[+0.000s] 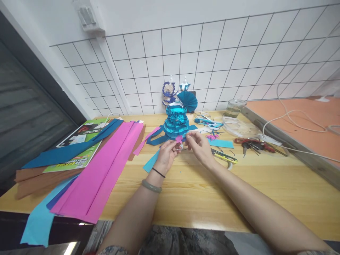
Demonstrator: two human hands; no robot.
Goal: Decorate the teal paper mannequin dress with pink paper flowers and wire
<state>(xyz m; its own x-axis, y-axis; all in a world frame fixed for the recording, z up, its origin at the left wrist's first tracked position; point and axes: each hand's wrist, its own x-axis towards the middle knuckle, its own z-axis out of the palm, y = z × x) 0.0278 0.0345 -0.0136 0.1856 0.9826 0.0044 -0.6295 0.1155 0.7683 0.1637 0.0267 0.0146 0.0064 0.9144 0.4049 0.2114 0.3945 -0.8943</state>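
Pinching pink flower [179, 139] w/ fingers of L hand [167, 154], in front of teal paper dress [176, 122] on counter [191, 198]. Pressing fingers of R hand [198, 145] tog. just beside flower; can't tell if holding anything. Lying at L: pink strips [106, 170], mag [79, 156].

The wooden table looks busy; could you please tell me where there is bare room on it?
Bare wood lies between the right forearm and the orange board, and between the pink paper and the left forearm. It is crowded around the blue paper dress and the yellow cutter.
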